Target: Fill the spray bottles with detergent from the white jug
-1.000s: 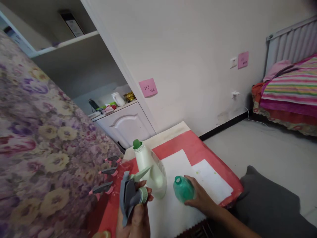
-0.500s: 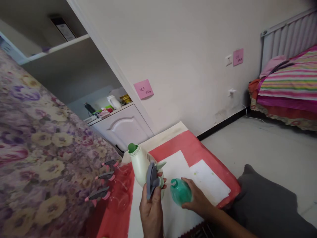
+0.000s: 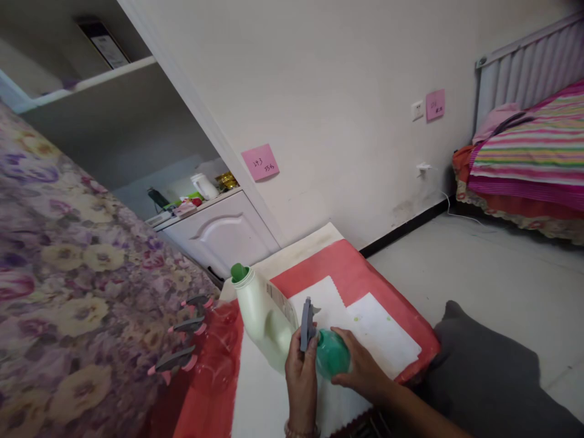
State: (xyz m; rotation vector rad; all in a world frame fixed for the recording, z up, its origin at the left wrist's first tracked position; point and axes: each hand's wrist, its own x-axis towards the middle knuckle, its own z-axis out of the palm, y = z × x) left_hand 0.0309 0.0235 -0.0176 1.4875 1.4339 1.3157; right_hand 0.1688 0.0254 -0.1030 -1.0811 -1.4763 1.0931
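Left fingers (image 3: 296,351) grip spray head (image 3: 306,327), right fingers (image 3: 345,336) green bottle (image 3: 334,358); beneath them, white sheet (image 3: 260,401) on red-covered table (image 3: 322,261); curtain (image 3: 86,316) leftward, bed (image 3: 529,158) far rightward.

The green bottle (image 3: 334,355) looks like translucent, glossy plastic; the held trigger (image 3: 306,326), matt plastic. The jug (image 3: 261,319) seems smooth, opaque plastic. The left curtain (image 3: 82,292) and far-right bedspread (image 3: 531,161) look like matt cloth.

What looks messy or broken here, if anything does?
The white sheet near the green bottle has small green spots; I can't tell whether they're spills or print. A dirty-looking patch darkens the wall low down, near the plug. Nothing looks clearly broken.
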